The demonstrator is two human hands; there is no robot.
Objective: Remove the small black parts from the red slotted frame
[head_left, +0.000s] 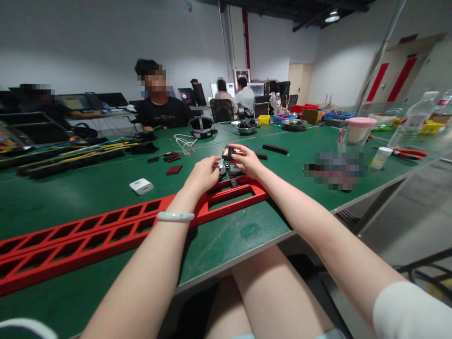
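My right hand has its fingers closed round a small black block-like part at the middle of the workbench. Just left of it, my left hand curls its fingertips by a small silvery piece; what it pinches is too small to name. Small dark parts lie under and between the hands, at the far edge of a long red slotted frame. Both hands are over the right end of this frame, which runs off to the left.
On the green table stand a white charger, dark red pads, black strips, a pink-lidded cup, red-handled pliers and a plastic bottle. Bundled cables lie left. A person sits opposite.
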